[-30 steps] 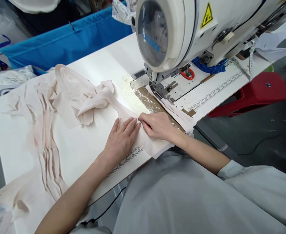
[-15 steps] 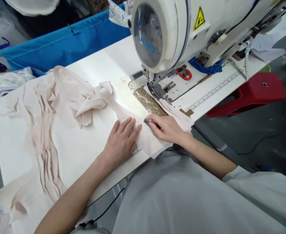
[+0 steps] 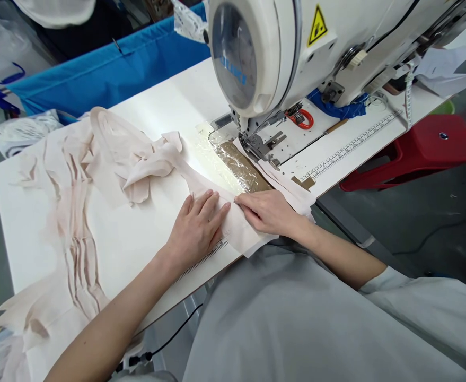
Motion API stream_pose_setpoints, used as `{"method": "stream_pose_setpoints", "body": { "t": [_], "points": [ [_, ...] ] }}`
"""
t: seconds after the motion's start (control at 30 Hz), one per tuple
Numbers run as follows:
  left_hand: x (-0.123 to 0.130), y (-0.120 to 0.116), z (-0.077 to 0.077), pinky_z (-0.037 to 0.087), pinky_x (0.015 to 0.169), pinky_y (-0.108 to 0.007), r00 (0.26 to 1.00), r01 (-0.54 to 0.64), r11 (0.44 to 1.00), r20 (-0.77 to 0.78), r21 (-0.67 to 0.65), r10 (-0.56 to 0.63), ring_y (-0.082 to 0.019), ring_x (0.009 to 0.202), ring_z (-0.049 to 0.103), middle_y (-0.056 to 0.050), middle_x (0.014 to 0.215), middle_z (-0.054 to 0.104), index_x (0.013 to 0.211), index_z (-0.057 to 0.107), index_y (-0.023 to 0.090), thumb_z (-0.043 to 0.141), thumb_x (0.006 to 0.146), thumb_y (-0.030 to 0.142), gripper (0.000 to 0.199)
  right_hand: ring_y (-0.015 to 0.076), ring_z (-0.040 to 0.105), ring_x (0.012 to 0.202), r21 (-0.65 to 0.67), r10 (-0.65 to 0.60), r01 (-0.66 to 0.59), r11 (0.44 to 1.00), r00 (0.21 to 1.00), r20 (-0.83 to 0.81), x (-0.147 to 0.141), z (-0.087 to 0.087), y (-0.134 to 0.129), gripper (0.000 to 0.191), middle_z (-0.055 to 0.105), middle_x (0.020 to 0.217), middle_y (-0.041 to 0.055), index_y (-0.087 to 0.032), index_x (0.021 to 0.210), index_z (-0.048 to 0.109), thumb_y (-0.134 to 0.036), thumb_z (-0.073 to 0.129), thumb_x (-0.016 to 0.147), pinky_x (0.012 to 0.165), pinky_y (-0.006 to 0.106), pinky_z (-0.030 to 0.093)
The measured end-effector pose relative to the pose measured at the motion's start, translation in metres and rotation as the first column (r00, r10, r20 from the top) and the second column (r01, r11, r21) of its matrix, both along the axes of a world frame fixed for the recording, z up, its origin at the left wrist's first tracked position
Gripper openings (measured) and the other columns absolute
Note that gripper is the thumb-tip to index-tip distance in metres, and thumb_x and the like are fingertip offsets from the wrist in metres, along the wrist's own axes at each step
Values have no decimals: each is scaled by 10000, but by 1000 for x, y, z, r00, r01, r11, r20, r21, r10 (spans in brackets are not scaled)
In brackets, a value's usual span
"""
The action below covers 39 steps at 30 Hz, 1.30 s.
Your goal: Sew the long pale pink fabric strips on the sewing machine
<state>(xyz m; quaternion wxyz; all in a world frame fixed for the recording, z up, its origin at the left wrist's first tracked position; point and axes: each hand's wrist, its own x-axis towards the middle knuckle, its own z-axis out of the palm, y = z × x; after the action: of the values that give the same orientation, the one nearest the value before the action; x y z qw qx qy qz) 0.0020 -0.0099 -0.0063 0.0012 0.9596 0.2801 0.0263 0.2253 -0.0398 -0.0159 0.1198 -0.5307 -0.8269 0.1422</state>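
Pale pink fabric [image 3: 248, 237] lies across the table's front edge under both of my hands. My left hand [image 3: 196, 225] rests flat on it, fingers stretched out and slightly apart. Close to its fingertips, my right hand [image 3: 266, 211] is closed, thumb and forefinger pinched together. Between them shows the dark tip of a small grey metal tool [image 3: 236, 201]; the rest of it is hidden in the hand. One strip of the fabric runs up beneath the presser foot [image 3: 256, 148] of the sewing machine [image 3: 252, 58], just beyond my right hand.
Crumpled and pleated pink pieces [image 3: 84, 233] spread over the left of the white table [image 3: 137, 249]. Red-handled scissors [image 3: 305, 120] lie behind the needle area. A blue cloth trough [image 3: 109, 74] runs along the far edge. On the right stands a red stool [image 3: 427, 143].
My right fingers have closed further over the metal tool, so less of it shows. Both hands stay at nearly the same spot on the fabric; the view has shifted slightly.
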Motion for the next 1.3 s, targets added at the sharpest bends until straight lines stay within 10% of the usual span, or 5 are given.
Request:
{"method": "stream_pose_setpoints", "body": {
  "t": [0.27, 1.3],
  "points": [
    [0, 1, 2, 355, 1079, -562, 1000, -21, 1000, 14, -3, 21, -334, 1333, 460, -177, 1388, 536, 1333, 542, 185, 467, 929, 230, 413, 140, 542, 611, -51, -15, 14, 999, 1000, -21, 28, 6, -21, 259, 649, 700, 4, -204, 938, 601, -207, 342, 933, 539, 268, 222],
    [0, -2, -8, 366, 1086, -522, 998, 11, 1000, 61, 5, -12, -309, 1328, 469, -171, 1401, 534, 1363, 506, 120, 448, 925, 215, 452, 189, 678, 826, -73, -148, 149, 986, 989, 24, -25, 3, 15, 277, 739, 940, 60, -159, 1101, 583, -227, 354, 960, 566, 271, 288]
  ]
}}
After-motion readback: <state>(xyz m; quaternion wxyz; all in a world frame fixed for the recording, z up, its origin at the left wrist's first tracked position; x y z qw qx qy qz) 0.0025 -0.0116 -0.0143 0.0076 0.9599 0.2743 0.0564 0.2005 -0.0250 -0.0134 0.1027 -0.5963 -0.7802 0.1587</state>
